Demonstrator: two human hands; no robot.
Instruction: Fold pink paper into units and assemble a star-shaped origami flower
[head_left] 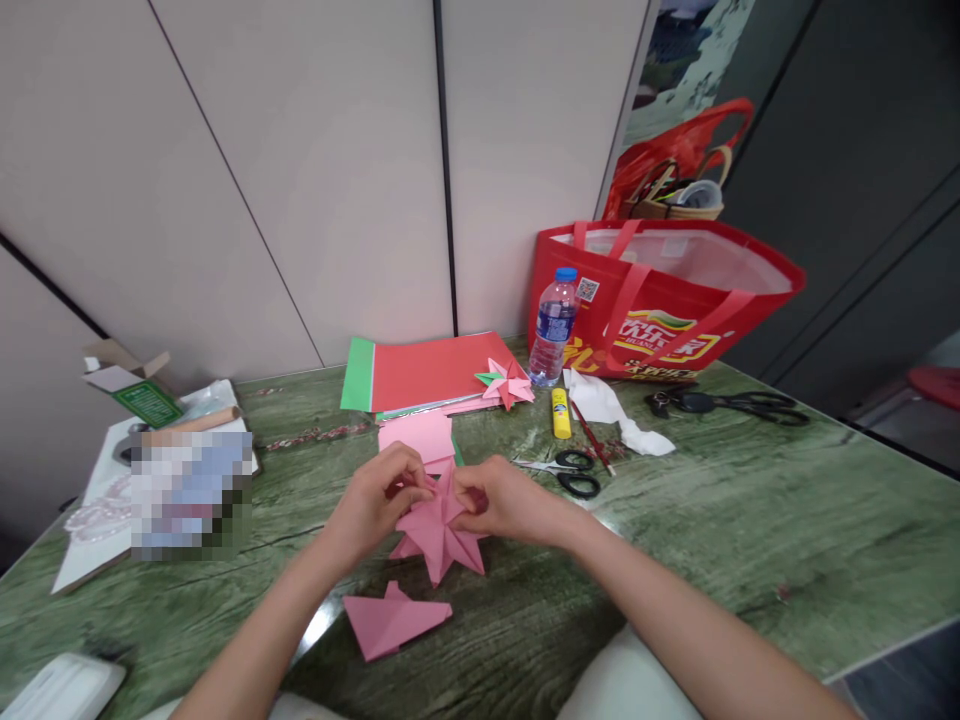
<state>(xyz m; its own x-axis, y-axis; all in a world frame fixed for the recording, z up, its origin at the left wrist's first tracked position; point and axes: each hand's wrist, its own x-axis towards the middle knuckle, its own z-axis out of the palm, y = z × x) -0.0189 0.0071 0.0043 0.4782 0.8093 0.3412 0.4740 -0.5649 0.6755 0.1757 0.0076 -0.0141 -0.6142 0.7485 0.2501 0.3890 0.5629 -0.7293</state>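
A pink folded paper star (441,532) with several points is held between my two hands just above the green table. My left hand (386,497) pinches its upper left side, thumb and fingers pressed together. On the upper right side, my right hand (504,500) grips the same star with closed fingers. Nearer to me lies a loose pink folded paper piece (391,622), flat on the table. Behind the star are light pink paper sheets (416,437). A smaller star in pink, red and green (505,384) rests on the paper stack farther back.
Red and green paper (442,375) lies by the wall. To the right are scissors (566,470), a glue stick (561,413), a pencil (592,438), tissue (615,410), a water bottle (553,330) and a red bag (667,300). A white board (86,560) holds items at left.
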